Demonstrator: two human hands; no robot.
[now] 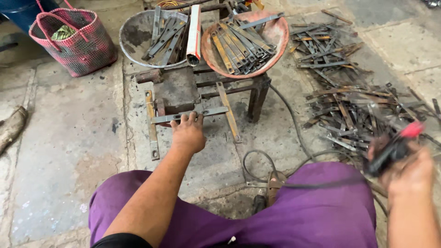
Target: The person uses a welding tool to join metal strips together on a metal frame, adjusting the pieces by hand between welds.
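Observation:
My left hand [188, 132] reaches forward and pinches a flat slotted metal strip [189, 115] lying crosswise on a low rusty metal stand [177, 89]. Two other strips, one on the left [152, 124] and one on the right [228, 111], lean against the stand on either side. My right hand [406, 165], blurred, is raised at the right and grips a black tool with a red tip [394, 146]; a black cable [294, 183] runs from it across my purple-clad knees.
Two round pans, grey [133, 34] and reddish [275, 34], hold several metal strips at the back of the stand. A large heap of strips [349, 101] covers the stone floor at right. A pink woven basket [76, 39] stands far left. A log end [11, 128] lies at left.

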